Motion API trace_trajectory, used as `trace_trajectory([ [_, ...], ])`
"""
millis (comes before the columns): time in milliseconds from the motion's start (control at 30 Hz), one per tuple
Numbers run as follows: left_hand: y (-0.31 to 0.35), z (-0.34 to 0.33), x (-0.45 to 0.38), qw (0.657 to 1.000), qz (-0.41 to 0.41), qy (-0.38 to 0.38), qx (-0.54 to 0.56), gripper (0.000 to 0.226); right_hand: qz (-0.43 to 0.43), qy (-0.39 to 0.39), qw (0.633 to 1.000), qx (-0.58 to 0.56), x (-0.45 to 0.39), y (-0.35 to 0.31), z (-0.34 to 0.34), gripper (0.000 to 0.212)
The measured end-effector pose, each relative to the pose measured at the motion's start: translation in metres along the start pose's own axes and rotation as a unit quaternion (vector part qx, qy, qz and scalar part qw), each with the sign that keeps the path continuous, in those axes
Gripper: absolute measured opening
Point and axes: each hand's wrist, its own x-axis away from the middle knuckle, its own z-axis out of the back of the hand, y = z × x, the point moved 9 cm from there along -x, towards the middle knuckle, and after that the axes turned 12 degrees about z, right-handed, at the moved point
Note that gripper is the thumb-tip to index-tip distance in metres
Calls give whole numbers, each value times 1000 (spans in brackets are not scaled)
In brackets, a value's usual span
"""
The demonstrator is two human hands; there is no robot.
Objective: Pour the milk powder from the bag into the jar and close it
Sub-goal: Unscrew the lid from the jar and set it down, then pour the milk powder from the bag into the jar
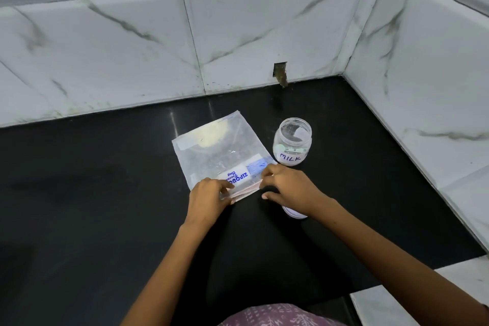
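Observation:
A clear zip bag [215, 152] lies flat on the black counter [92, 193], with pale milk powder [211, 135] gathered at its far end. My left hand [209, 197] and my right hand [289, 188] both pinch the bag's pink zip edge at the near end. To the right of the bag stands an open glass jar [292, 141] with a white label reading MILK. The jar's white lid [295, 213] lies on the counter, mostly hidden under my right wrist.
White marble-look tiled walls [238, 34] close off the back and right side of the counter. A small dark hole [280, 73] sits in the back wall above the jar. A white ledge [397, 302] lies at the near right.

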Motion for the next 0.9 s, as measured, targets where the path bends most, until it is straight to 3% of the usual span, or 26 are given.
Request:
trace_trajectory([
  [133, 5, 27, 2, 998, -3, 43, 51, 15, 18, 31, 999, 18, -19, -14, 1, 22],
  [267, 18, 80, 3, 988, -46, 135, 60, 21, 5, 150, 987, 50, -34, -14, 44, 21],
  [400, 28, 130, -8, 980, -73, 178, 41, 27, -20, 248, 967, 47, -51, -16, 93, 18],
  [600, 39, 179, -30, 982, -79, 174, 11, 31, -46, 231, 972, -1, -88, -19, 136, 26],
  [800, 38, 216, -47, 982, -47, 184, 17, 57, -23, 214, 976, -25, -107, -28, 174, 37],
  [900, 43, 232, -47, 981, -44, 183, 40, 55, -20, 237, 971, -34, -107, -31, 194, 39],
])
